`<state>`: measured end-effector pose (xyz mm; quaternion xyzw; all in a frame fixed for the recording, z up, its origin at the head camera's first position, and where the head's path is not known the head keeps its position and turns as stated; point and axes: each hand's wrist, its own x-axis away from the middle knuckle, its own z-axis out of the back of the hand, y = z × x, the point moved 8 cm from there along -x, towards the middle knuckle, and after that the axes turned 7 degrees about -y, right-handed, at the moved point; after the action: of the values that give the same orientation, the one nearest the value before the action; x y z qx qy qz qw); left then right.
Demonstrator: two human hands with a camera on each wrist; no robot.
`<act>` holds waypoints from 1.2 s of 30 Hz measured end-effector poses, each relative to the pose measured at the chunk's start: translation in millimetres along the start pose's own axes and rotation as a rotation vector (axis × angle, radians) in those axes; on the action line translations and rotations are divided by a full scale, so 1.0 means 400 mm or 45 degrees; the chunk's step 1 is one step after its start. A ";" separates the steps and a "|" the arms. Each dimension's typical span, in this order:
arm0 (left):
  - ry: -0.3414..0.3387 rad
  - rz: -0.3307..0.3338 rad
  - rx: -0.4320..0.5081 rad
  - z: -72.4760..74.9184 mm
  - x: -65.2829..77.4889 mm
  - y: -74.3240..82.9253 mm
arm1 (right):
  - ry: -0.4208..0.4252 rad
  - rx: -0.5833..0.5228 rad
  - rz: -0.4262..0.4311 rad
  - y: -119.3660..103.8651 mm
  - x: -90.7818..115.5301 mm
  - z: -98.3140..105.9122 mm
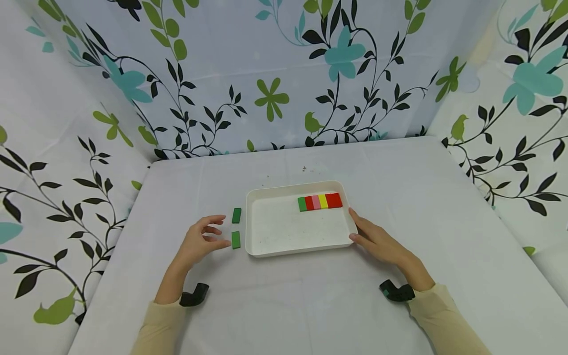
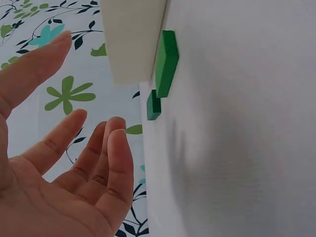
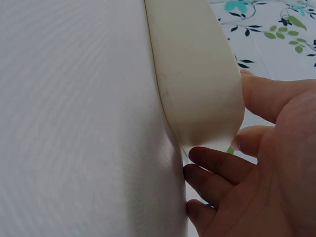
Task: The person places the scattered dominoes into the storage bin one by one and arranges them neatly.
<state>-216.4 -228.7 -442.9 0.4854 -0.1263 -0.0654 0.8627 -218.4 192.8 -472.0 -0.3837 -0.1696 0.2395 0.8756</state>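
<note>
A shallow white tray (image 1: 275,217) lies on the table. In it a row of flat coloured blocks, green (image 1: 302,204), red (image 1: 309,203), pink (image 1: 316,202), yellow (image 1: 323,201) and a wider red part (image 1: 334,200), sits near the back right. Left of the tray are two loose green blocks, a farther one (image 1: 236,215) and a nearer one (image 1: 236,240). My left hand (image 1: 199,241) is beside them, thumb and fingers spread and holding nothing; the left wrist view shows it apart from both. My right hand (image 1: 379,242) holds the tray's right end, thumb at the rim, fingers against the outer wall (image 3: 197,69).
A white cloth covers the table (image 1: 284,305). Small dark specks (image 1: 304,169) lie behind the tray. Patterned curtains (image 1: 270,98) with leaves and flowers stand at the back and both sides. Dark bands (image 1: 194,295) sit at both wrists.
</note>
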 end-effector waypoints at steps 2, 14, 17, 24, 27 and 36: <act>-0.011 0.010 -0.005 -0.011 -0.003 -0.012 | 0.002 -0.002 0.003 0.000 0.001 0.001; -0.011 0.062 -0.013 -0.047 -0.009 -0.041 | 0.005 -0.002 0.027 -0.006 0.001 0.002; 0.011 0.039 -0.062 -0.052 -0.011 -0.041 | 0.004 0.001 0.028 -0.006 0.001 0.002; 0.075 0.012 -0.197 -0.059 -0.017 -0.039 | 0.007 0.012 0.016 -0.003 0.003 0.002; 0.092 0.036 -0.222 -0.061 -0.017 -0.042 | 0.005 0.016 0.017 -0.001 0.003 0.002; 0.122 0.056 -0.264 -0.062 -0.017 -0.043 | 0.002 0.006 0.019 0.003 0.003 0.000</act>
<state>-215.6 -215.6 -470.9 0.3933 -0.0881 -0.0358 0.9145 -217.7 194.3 -472.6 -0.3831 -0.1657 0.2461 0.8748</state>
